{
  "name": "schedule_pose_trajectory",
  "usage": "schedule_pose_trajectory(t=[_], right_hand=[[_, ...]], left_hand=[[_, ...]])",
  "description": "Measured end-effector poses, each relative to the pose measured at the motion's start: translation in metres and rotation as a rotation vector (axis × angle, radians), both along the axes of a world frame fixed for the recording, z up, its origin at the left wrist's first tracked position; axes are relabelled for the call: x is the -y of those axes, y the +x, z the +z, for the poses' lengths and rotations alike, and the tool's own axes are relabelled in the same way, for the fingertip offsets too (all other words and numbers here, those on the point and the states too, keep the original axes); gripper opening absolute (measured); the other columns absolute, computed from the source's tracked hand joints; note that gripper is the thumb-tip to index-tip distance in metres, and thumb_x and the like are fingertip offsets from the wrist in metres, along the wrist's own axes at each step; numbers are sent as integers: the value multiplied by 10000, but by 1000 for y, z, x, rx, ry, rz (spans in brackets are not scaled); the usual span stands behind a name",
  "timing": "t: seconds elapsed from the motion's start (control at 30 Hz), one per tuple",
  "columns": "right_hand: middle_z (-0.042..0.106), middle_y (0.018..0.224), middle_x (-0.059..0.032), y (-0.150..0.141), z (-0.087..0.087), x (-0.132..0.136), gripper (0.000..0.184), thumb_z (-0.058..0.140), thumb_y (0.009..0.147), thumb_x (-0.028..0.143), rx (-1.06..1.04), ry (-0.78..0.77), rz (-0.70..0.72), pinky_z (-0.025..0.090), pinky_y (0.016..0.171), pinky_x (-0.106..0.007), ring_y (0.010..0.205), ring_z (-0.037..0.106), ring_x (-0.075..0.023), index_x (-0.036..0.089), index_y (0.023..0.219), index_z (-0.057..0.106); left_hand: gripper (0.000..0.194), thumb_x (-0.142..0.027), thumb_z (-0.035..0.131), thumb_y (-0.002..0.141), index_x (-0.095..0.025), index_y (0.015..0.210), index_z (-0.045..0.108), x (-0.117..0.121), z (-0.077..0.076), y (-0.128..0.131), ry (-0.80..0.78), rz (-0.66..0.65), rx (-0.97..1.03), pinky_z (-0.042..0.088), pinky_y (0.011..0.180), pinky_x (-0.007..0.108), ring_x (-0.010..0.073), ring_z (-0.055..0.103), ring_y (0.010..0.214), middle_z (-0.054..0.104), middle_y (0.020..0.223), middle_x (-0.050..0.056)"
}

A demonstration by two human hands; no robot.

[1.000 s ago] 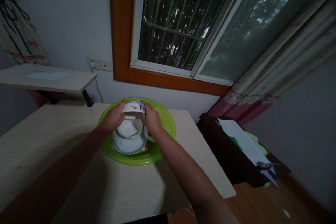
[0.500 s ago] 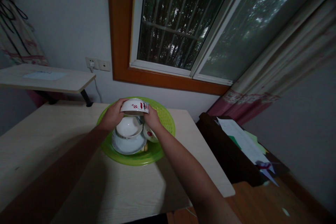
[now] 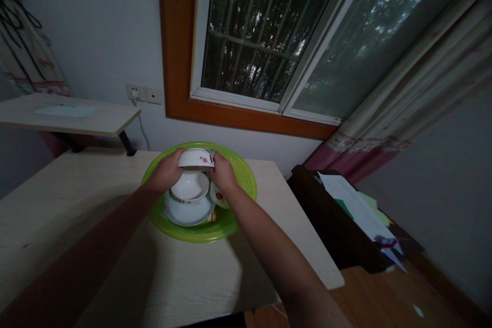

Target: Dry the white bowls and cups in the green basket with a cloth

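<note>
Between my two hands is a white bowl (image 3: 196, 158) with a red pattern on its side, tilted so its outer wall shows. My left hand (image 3: 168, 170) grips its left side, and my right hand (image 3: 224, 171) has hold of the right side. Below it, a second white bowl (image 3: 189, 187) rests on a pale plate (image 3: 188, 213). Partly behind my right wrist is another bowl (image 3: 219, 197) with a red flower. All of these dishes are in or over a round green basin (image 3: 200, 236). Something small and yellowish (image 3: 211, 215) lies by the plate.
The basin stands on a pale wooden table (image 3: 184, 277). At the left, a raised shelf (image 3: 96, 120) on dark legs carries a sheet of paper (image 3: 66, 110). Wall sockets (image 3: 144, 94) hold a plugged cord. Beyond the table's right edge, papers (image 3: 357, 205) lie on dark furniture (image 3: 323, 210).
The held bowl has turned a little in my hands, its red pattern shifting, and has come slightly lower. My hands stay on either side of it; the other dishes have not moved.
</note>
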State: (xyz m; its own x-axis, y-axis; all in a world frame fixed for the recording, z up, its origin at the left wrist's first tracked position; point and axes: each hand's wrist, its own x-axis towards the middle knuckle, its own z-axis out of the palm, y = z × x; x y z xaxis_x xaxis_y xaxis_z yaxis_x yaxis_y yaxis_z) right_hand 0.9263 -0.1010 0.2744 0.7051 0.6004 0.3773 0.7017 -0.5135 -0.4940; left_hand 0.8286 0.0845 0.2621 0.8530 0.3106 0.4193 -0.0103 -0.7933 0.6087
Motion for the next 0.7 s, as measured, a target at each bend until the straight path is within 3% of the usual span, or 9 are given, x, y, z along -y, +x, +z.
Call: schedule_pose_trajectory(t=[0.1,0.2,0.33,0.5,0.7], right_hand=[[699,1343,-170,-8,6,1,595,512,901,74,82,-72,6,527,1019,-386,1117,700,-274,157,1491,524],[690,1357,-171,-11,6,-1,592,487,908,66,83,-69,-15,529,1022,-399,1118,699,-277,161,1491,524],[740,1256,-138,-4,-3,-4,476,497,915,66,3,48,-40,533,997,-348,1095,709,-248,164,1364,618],[782,1086,-112,10,-13,-7,266,510,980,156,-167,151,-109,554,908,-312,1009,736,-227,157,1149,715],[783,1028,-103,10,-14,-8,230,542,983,192,-154,122,-121,558,887,-310,979,743,-230,159,1113,729]], left_hand=[[631,-87,499,792,-180,1405,610,2,1,-1,47,6,-24,498,1121,436,286,663,1254,702,1364,134],[656,-72,487,797,-190,1435,574,4,2,-1,74,22,-15,469,1154,431,275,635,1304,665,1429,123],[676,-78,482,818,-186,1484,508,3,4,0,49,47,15,474,1144,416,265,641,1302,671,1417,130],[492,-275,484,952,-156,1426,543,2,3,4,-41,31,41,510,1085,413,278,678,1229,708,1340,152],[428,-270,486,939,-188,1338,616,2,4,4,-86,34,2,526,1059,389,264,688,1193,737,1285,114]])
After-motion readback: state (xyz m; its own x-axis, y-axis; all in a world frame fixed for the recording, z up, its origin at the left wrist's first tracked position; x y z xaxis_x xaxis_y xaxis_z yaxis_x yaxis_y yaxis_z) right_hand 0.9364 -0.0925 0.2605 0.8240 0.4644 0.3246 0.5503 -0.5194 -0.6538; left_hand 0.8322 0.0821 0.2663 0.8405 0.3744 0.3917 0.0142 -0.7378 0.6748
